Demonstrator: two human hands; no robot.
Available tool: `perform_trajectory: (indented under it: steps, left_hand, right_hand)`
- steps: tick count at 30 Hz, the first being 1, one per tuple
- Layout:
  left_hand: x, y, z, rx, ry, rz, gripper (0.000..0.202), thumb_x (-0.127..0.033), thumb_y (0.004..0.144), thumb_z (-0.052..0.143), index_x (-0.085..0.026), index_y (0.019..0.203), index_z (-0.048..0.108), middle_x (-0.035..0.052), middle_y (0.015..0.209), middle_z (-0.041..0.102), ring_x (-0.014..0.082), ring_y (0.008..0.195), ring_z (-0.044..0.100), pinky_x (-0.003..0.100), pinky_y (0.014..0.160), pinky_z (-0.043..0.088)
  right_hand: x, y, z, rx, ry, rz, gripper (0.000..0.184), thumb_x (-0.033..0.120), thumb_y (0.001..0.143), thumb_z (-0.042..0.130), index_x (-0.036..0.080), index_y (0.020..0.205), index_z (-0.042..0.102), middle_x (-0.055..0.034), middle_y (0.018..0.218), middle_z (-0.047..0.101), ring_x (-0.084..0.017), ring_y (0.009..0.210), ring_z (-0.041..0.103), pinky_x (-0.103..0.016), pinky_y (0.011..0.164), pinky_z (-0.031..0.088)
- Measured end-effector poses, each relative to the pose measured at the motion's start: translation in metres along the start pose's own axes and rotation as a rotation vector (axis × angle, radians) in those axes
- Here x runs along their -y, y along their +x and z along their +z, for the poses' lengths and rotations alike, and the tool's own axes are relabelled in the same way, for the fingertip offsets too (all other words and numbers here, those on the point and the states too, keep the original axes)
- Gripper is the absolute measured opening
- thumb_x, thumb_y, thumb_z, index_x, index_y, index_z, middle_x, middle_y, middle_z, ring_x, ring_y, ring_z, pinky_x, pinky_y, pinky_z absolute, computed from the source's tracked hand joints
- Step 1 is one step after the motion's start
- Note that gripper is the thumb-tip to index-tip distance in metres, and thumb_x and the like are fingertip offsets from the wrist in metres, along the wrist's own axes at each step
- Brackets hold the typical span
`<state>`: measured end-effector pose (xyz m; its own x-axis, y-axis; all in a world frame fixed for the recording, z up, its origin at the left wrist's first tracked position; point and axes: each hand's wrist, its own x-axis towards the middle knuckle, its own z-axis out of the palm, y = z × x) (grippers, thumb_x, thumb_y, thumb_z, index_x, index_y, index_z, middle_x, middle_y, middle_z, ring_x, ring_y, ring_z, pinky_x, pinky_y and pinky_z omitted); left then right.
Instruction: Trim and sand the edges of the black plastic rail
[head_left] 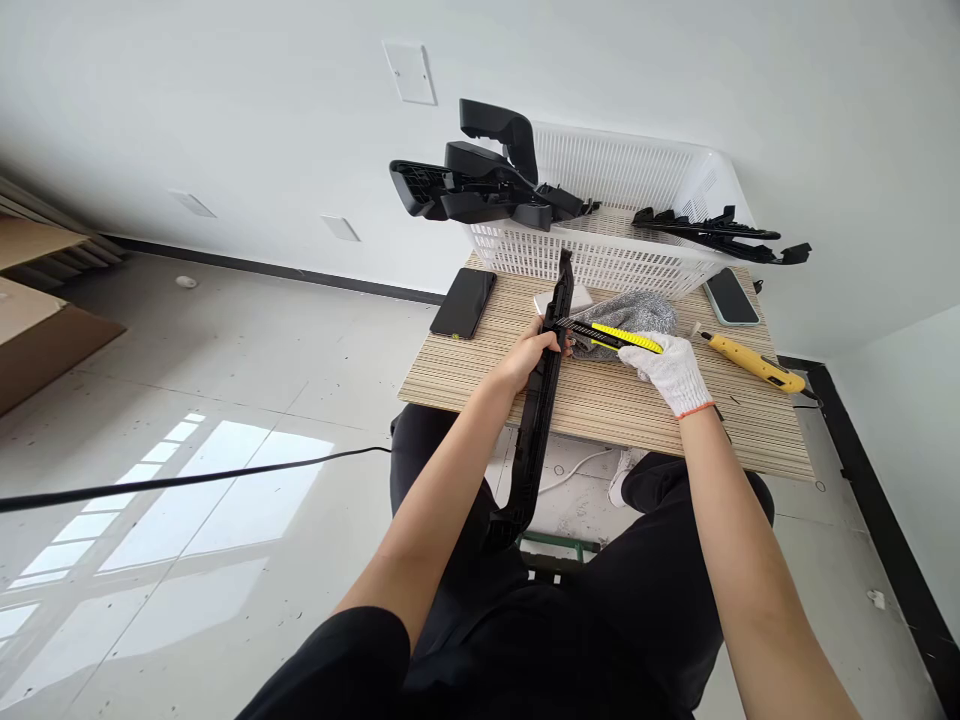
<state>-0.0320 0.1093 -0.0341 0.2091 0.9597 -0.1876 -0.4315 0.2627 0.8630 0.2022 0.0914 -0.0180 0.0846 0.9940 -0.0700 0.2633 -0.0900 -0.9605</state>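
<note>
The striped tabletop (637,405) spreads beneath and around both hands' fingers, and beyond them, farther from the body, the white basket (652,268) bears one heap of black parts (480,190) up and to the left of the left fingertips, and a smaller group of dark pieces (720,236) beyond the right fingers. Whether those are finished or waiting cannot be told, so how much is done or left stays uncertain; one piece is in hand, and the knife work on it looks to be under way, with no completed edge that can be made out. That piece, the long black strip (538,420), runs through the left fingers, its short end past them toward the basket and its longer part slanting back between the knees. The grey cloth (651,306) lies just past the right fingers, the yellow power tool (754,362) to their right. The yellow-and-black knife (626,338) points leftward from the right fingers, its front end at the strip just beside the left thumb; whether the blade bites is too small to tell. As for pose, both forearms stretch forward: the bare left hand (531,355) is wrapped about the strip, thumb on the near face, and the gloved right hand (667,370) has its fingers closed round the knife's rear end.
</note>
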Motion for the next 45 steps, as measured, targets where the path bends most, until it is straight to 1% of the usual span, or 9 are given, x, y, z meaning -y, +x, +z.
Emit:
perform_trajectory:
  steps: [4, 8, 12, 16, 20, 29, 32, 43, 45]
  left_hand:
    - [-0.0017, -0.0017, 0.0003, 0.009, 0.007, -0.010, 0.039, -0.010, 0.055, 0.058, -0.019, 0.093, 0.057, 0.0001, 0.090, 0.066, 0.0137, 0.079, 0.061, 0.031, 0.081, 0.051]
    - [-0.0029, -0.0028, 0.0014, 0.003, 0.012, -0.010, 0.039, -0.011, 0.055, 0.058, -0.019, 0.093, 0.056, -0.0006, 0.086, 0.065, 0.0136, 0.078, 0.061, 0.031, 0.081, 0.052]
    - [-0.0050, -0.0042, 0.0032, -0.005, 0.023, -0.025, 0.039, -0.010, 0.055, 0.057, -0.019, 0.093, 0.056, 0.0001, 0.088, 0.066, 0.0147, 0.081, 0.062, 0.032, 0.084, 0.052]
    - [-0.0062, -0.0052, 0.0036, -0.015, 0.030, -0.019, 0.039, -0.010, 0.055, 0.057, -0.018, 0.092, 0.057, 0.0012, 0.089, 0.066, 0.0165, 0.084, 0.063, 0.032, 0.083, 0.052]
    - [-0.0062, -0.0053, 0.0028, 0.010, 0.039, -0.017, 0.038, -0.011, 0.056, 0.057, -0.019, 0.093, 0.057, 0.0008, 0.090, 0.066, 0.0163, 0.084, 0.063, 0.033, 0.084, 0.051]
    - [-0.0041, -0.0035, 0.0015, 0.001, 0.024, -0.023, 0.038, -0.011, 0.056, 0.058, -0.019, 0.093, 0.057, 0.0010, 0.090, 0.067, 0.0177, 0.088, 0.064, 0.034, 0.086, 0.052]
    - [-0.0036, -0.0032, 0.0019, -0.012, 0.016, -0.020, 0.040, -0.010, 0.055, 0.057, -0.019, 0.094, 0.056, 0.0010, 0.089, 0.066, 0.0167, 0.085, 0.064, 0.034, 0.087, 0.052]
    - [-0.0038, -0.0035, 0.0014, 0.000, 0.017, -0.012, 0.038, -0.010, 0.055, 0.057, -0.019, 0.092, 0.056, 0.0004, 0.090, 0.066, 0.0143, 0.080, 0.062, 0.032, 0.082, 0.052]
    - [-0.0029, -0.0027, 0.0008, 0.000, 0.025, -0.013, 0.038, -0.010, 0.056, 0.057, -0.019, 0.093, 0.056, 0.0008, 0.090, 0.066, 0.0148, 0.081, 0.062, 0.032, 0.083, 0.051]
  right_hand:
    - [-0.0014, 0.0009, -0.0003, -0.065, -0.018, -0.045, 0.037, 0.038, 0.064, 0.083, 0.014, 0.092, 0.077, 0.0013, 0.060, 0.063, -0.008, 0.044, 0.046, -0.022, 0.042, 0.038]
    - [-0.0021, 0.0017, -0.0004, -0.007, -0.018, -0.008, 0.041, 0.037, 0.061, 0.085, 0.014, 0.095, 0.077, 0.0024, 0.059, 0.062, -0.007, 0.044, 0.045, -0.022, 0.041, 0.038]
    - [-0.0002, 0.0015, -0.0003, -0.065, -0.019, -0.037, 0.037, 0.040, 0.065, 0.082, 0.014, 0.090, 0.077, 0.0009, 0.061, 0.064, -0.007, 0.044, 0.045, -0.022, 0.041, 0.037]
    - [0.0013, 0.0004, -0.0003, -0.009, -0.031, -0.007, 0.038, 0.038, 0.063, 0.084, 0.014, 0.092, 0.077, 0.0016, 0.060, 0.063, -0.007, 0.045, 0.045, -0.022, 0.041, 0.037]
    - [0.0016, 0.0002, -0.0005, -0.061, -0.037, -0.048, 0.035, 0.041, 0.067, 0.080, 0.014, 0.090, 0.077, -0.0002, 0.063, 0.066, -0.008, 0.045, 0.046, -0.023, 0.042, 0.038]
    - [-0.0010, 0.0020, -0.0003, -0.033, -0.001, -0.020, 0.036, 0.037, 0.064, 0.083, 0.014, 0.091, 0.077, 0.0012, 0.060, 0.064, -0.008, 0.044, 0.046, -0.022, 0.041, 0.037]
    - [-0.0005, 0.0011, -0.0002, 0.011, -0.010, 0.007, 0.040, 0.036, 0.061, 0.085, 0.014, 0.094, 0.077, 0.0016, 0.059, 0.063, -0.008, 0.045, 0.045, -0.022, 0.041, 0.037]
    - [0.0006, 0.0004, -0.0006, -0.053, -0.019, -0.044, 0.034, 0.040, 0.067, 0.081, 0.015, 0.090, 0.077, 0.0000, 0.063, 0.066, -0.008, 0.045, 0.047, -0.023, 0.042, 0.038]
    - [0.0010, 0.0001, -0.0005, -0.023, -0.013, -0.030, 0.037, 0.040, 0.065, 0.082, 0.015, 0.091, 0.077, 0.0002, 0.063, 0.066, -0.008, 0.045, 0.046, -0.023, 0.042, 0.038]
